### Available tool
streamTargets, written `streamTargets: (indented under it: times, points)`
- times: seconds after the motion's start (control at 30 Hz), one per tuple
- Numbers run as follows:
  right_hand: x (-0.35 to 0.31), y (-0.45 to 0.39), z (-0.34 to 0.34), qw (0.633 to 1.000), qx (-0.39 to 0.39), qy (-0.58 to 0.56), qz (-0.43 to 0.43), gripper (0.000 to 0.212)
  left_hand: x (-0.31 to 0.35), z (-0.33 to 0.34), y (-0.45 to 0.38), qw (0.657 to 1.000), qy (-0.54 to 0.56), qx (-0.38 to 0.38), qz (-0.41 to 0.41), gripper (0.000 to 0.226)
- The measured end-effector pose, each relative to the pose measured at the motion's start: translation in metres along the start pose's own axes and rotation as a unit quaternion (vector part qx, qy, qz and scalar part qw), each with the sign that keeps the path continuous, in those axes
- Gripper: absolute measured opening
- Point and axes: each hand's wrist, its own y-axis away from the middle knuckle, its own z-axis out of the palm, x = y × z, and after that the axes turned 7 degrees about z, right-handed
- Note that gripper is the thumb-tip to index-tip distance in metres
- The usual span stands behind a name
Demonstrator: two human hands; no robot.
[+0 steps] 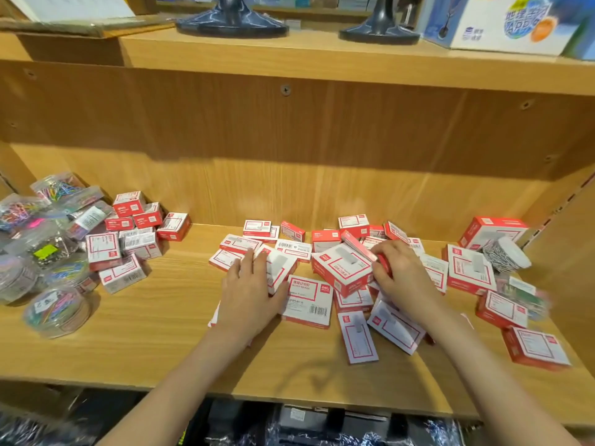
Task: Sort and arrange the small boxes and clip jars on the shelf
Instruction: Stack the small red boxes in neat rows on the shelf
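My left hand rests flat on one small box; my right hand pinches another red box. Tugging could topple the loose heap.

box labels blurred, jars cropped left

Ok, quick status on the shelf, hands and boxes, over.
Left hand flat on a white box. Right hand grips a red box. Boxes lie scattered mid-shelf; clip jars heaped far left. Nothing blocking.
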Motion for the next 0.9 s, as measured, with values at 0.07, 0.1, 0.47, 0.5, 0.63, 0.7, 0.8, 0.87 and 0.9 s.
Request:
streamTargets:
  times: [0.07,0.1,0.47,0.5,0.63,0.7,0.8,0.87,0.9]
  points:
    - [0.000,0.000,-0.003,0.999,-0.012,-0.030,-0.002,0.028,0.004,0.002,0.006,0.998,0.006,0.056,0.039,0.066]
    - [0.001,0.000,-0.006,0.999,-0.020,-0.049,-0.006,0.029,0.005,0.003,0.006,0.995,0.001,0.081,0.054,0.061]
    - [0.082,0.030,-0.079,0.991,-0.049,0.011,0.128,0.035,0.070,0.004,-0.005,0.947,0.077,0.069,0.306,0.044]
    - [0.090,0.035,-0.083,0.988,-0.041,0.037,0.142,0.038,0.078,0.005,-0.008,0.938,0.077,0.067,0.331,0.043]
    - [0.125,0.062,-0.107,0.959,-0.059,0.137,0.239,0.057,0.104,0.009,-0.019,0.918,0.072,0.045,0.387,0.045]
    - [0.135,0.079,-0.113,0.950,-0.083,0.152,0.260,0.072,0.114,0.013,-0.021,0.916,0.070,0.043,0.393,0.047]
    - [0.134,0.101,-0.106,0.948,-0.080,0.185,0.247,0.073,0.130,0.021,-0.023,0.917,0.086,0.041,0.387,0.046]
    - [0.132,0.107,-0.098,0.956,-0.066,0.149,0.243,0.059,0.138,0.026,-0.021,0.921,0.060,0.038,0.383,0.045]
    - [0.128,0.107,-0.096,0.962,-0.049,0.125,0.238,0.051,0.139,0.028,-0.021,0.922,0.038,0.031,0.384,0.046]
